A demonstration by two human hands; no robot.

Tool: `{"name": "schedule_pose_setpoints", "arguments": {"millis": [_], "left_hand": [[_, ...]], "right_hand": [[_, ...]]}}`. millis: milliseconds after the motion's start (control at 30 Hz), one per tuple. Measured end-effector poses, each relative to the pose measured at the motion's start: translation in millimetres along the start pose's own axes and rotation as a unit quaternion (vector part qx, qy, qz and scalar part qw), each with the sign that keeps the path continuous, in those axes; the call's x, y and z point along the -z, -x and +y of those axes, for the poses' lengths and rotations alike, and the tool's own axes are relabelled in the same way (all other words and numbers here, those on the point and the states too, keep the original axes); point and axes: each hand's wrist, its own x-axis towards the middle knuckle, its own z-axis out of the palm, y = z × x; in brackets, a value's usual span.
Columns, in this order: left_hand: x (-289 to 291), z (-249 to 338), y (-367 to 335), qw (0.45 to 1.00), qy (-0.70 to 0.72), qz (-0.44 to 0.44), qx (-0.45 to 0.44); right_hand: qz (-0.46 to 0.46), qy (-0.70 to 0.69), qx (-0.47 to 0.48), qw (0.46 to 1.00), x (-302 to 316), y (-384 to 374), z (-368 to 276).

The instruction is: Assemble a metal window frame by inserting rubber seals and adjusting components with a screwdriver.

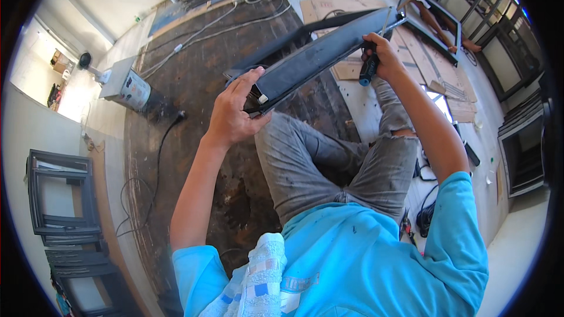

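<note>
A long black frame with a flat, panel-like face is tilted above my lap, its far right end higher in the picture. My left hand grips its near left corner, fingers over the top and thumb below, beside a small white piece at that end. Close to the far end, my right hand is closed round a screwdriver with a dark handle and a blue butt. The screwdriver's thin shaft points up toward the frame's far corner. Whether its tip touches the frame I cannot tell.
Flattened cardboard covers the floor ahead. A bucket stands on the dark board at left, near cables. Black frames lean at left and right. Another person's arm reaches a frame at far right. Pliers lie by my right hip.
</note>
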Motion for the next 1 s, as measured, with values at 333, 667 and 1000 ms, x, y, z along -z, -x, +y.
{"name": "schedule_pose_setpoints", "arguments": {"millis": [333, 667, 1000], "left_hand": [[-2, 59, -62, 0.988, -0.010, 0.126, -0.083], [-85, 79, -83, 0.993, 0.027, 0.054, -0.099], [-169, 101, -77, 0.986, 0.063, 0.015, -0.155]], "right_hand": [[0.013, 0.001, 0.033, 0.999, 3, 19, -97], [-0.020, -0.107, 0.007, 0.994, 58, 3, -62], [-0.016, -0.155, 0.003, 0.988, 107, -15, -31]]}}
